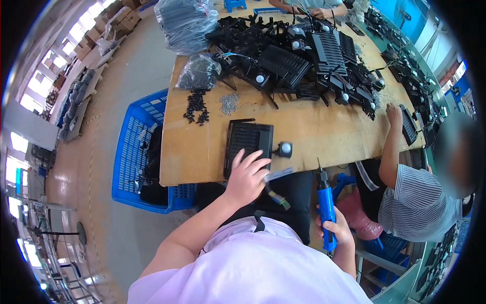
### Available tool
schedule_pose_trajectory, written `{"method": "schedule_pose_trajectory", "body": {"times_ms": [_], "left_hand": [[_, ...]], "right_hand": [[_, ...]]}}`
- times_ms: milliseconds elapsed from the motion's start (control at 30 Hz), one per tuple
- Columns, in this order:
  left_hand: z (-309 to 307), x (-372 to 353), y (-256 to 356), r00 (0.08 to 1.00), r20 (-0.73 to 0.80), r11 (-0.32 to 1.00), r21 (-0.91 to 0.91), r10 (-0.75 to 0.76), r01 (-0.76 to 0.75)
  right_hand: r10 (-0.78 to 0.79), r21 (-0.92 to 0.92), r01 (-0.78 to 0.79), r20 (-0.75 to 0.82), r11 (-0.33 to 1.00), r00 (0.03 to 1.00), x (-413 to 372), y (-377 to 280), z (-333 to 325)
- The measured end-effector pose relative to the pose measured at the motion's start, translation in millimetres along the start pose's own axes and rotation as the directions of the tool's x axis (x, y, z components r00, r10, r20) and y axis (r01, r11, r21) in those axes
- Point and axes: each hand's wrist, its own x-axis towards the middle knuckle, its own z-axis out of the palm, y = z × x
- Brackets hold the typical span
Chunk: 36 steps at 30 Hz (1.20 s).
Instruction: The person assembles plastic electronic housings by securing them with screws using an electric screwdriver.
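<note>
A black ribbed floodlight housing (245, 137) lies flat near the front edge of the table, with a round white motion sensor (285, 149) sticking out at its right side. My left hand (248, 175) rests over its lower part with the fingers spread. A cable with a pale label (279, 174) hangs over the table edge beside that hand. My right hand (336, 228) is wrapped round a blue electric screwdriver (326, 210), held upright just off the table's front edge with its bit pointing away from me.
Black screws (196, 107) and silver screws (230, 103) lie in piles beyond the housing. A heap of floodlights (283, 66) covers the far table (202, 152). A blue crate (136, 187) stands left. Co-workers sit at right, one in a striped shirt (415, 202), and at the far end.
</note>
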Motion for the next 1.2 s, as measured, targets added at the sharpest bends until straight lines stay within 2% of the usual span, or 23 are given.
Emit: {"method": "schedule_pose_trajectory", "body": {"times_ms": [67,133,200,267,300,333,500,567,700,867,933,1033,1133,1167,1200], "left_hand": [[-22,-22,5,0.987,-0.131,0.995,-0.014,-0.098,0.097],[-38,-44,2,0.937,-0.225,0.962,-0.006,-0.267,0.273],[-32,-65,-12,0.789,-0.377,0.874,-0.182,-0.485,0.451],[-32,-90,-36,0.687,-0.321,0.758,-0.249,-0.652,0.603],[-37,-88,-42,0.6,-0.31,0.671,-0.435,-0.738,0.601],[-37,-93,-60,0.57,-0.284,0.621,-0.535,-0.771,0.573],[-64,-93,-122,0.665,-0.005,0.426,-0.772,-0.747,0.472],[-68,-81,-143,0.724,0.101,0.348,-0.826,-0.683,0.444],[-55,-44,-165,0.792,0.194,0.26,-0.877,-0.579,0.405],[-31,-5,-180,0.85,0.259,0.254,-0.878,-0.459,0.405],[-49,18,-161,0.812,0.347,0.422,-0.719,-0.469,0.551],[-78,31,-153,0.896,0.205,0.75,-0.492,-0.394,0.442],[-87,29,-202,0.888,0.197,0.752,-0.475,-0.415,0.457],[-89,33,-210,0.819,0.19,0.769,-0.281,-0.542,0.574],[-88,39,-218,0.84,0.143,0.818,-0.193,-0.523,0.542]], "right_hand": [[-0.04,-0.03,0.039,-0.038,0.999,0.998,6,3,-7],[-0.043,-0.03,0.042,-0.054,0.999,0.998,11,-4,-4],[-0.036,-0.02,0.035,-0.067,0.999,0.997,18,-11,2],[-0.034,-0.014,0.033,-0.053,0.999,0.998,25,-13,6],[-0.031,-0.011,0.031,-0.046,0.999,0.998,29,-14,8],[-0.029,-0.016,0.028,-0.045,0.999,0.999,31,-14,9],[-0.025,-0.035,0.025,0.001,0.999,1.0,42,-17,16],[-0.02,-0.033,0.02,0.011,0.999,1.0,47,-18,20],[-0.009,-0.044,0.01,0.014,0.999,1.0,56,-18,29],[0.02,-0.033,-0.018,0.042,0.999,0.999,63,-17,35],[0.04,-0.04,-0.038,0.032,0.998,0.999,63,-21,38],[0.044,-0.047,-0.043,0.03,0.998,0.999,63,-21,36],[0.03,-0.059,-0.029,0.017,0.998,0.999,63,-22,34],[0.035,-0.054,-0.035,0.008,0.998,0.999,64,-22,34],[0.041,-0.048,-0.041,-0.001,0.998,0.999,65,-22,35]]}}
